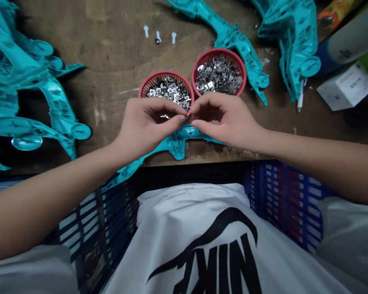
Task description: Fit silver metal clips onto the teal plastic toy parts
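Creased cloth is draping nearest; left hand and right hand are curling (whether pinching, I can't tell) above curved turquoise plastic, overhanging the wooden table's edge, room opening leftward.

A slender, curved turquoise part lies crosswise, partly covered, its left end angled nearward. Just beyond it stands a round red left basket; farther beyond, rightward, a matching right basket. Small silvery metal clips heap both.
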Demonstrator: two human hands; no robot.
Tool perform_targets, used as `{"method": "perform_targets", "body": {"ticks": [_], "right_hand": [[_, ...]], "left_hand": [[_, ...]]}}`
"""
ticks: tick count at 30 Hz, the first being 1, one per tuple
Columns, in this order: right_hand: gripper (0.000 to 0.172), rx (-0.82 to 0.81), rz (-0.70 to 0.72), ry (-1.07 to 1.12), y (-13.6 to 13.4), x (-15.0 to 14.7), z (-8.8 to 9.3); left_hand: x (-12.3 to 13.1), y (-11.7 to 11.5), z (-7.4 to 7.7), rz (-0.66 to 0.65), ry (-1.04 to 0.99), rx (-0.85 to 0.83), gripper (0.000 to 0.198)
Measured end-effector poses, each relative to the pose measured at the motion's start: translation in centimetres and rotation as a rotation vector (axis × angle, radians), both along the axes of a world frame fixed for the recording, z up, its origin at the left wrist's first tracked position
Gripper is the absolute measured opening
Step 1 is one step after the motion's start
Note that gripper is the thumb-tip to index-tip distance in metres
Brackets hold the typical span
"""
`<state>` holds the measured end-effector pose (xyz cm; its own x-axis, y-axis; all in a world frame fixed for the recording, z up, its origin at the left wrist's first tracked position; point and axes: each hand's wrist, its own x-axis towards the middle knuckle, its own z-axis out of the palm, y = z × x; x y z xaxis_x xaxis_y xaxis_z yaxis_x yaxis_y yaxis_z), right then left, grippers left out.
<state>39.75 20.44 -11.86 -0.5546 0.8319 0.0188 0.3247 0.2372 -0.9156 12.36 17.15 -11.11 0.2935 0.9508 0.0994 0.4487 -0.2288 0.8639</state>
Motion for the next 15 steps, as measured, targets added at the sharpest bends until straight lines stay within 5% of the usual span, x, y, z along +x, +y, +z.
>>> {"method": "perform_targets", "body": {"ticks": [15], "right_hand": [[0.016,0.0,0.138,-0.012,0.4,1.0,0.7]], "left_hand": [[0.0,-2.2,-0.5,-0.054,0.097,0.045,0.027]]}}
